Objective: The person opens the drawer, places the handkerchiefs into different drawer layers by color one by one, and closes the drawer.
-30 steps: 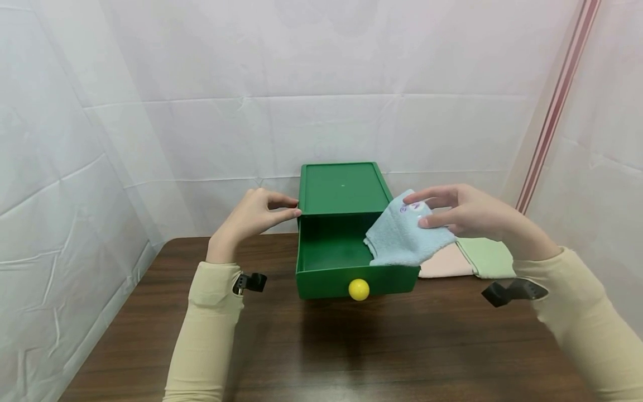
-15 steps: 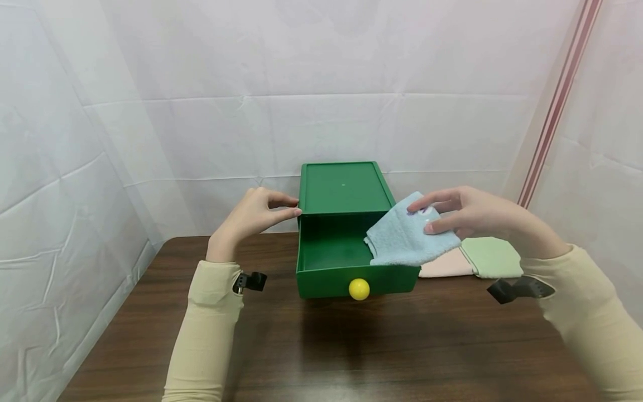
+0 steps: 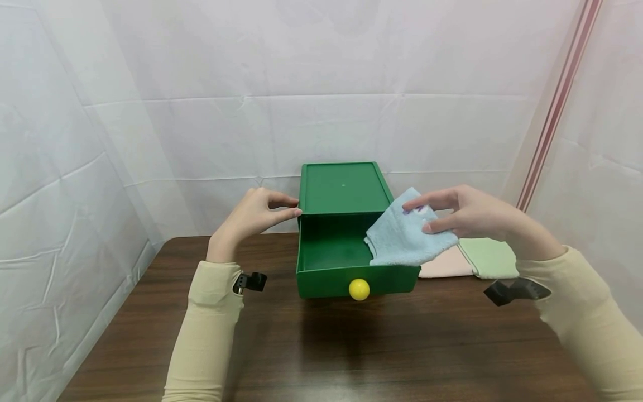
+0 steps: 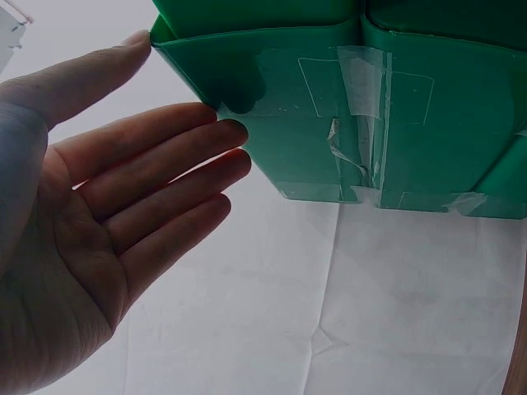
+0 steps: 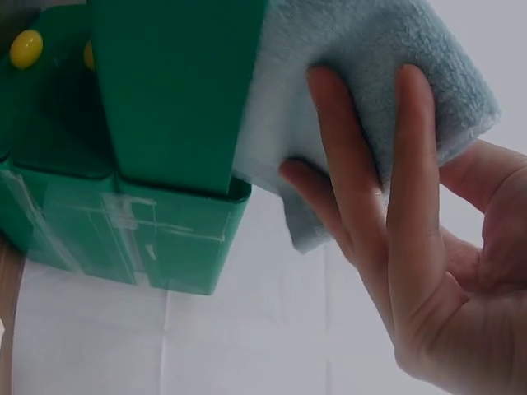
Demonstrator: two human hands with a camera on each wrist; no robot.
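Right hand [image 3: 472,215]: pinches the blue cloth [image 3: 404,237], now a bit higher over the drawer's [image 3: 331,254] right edge.
Left hand [image 3: 253,215]: fingers straight, stays touching the green box [image 3: 344,187].

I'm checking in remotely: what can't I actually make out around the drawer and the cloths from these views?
- Drawer floor, right part: head view, covered by the blue cloth held by the right hand.
- Pink cloth and green cloth: head view, partly behind the right hand and blue cloth.
- Purple mark on the blue cloth: too small, under the fingers.
- Left hand: its contact with the green box is unclear in head view.
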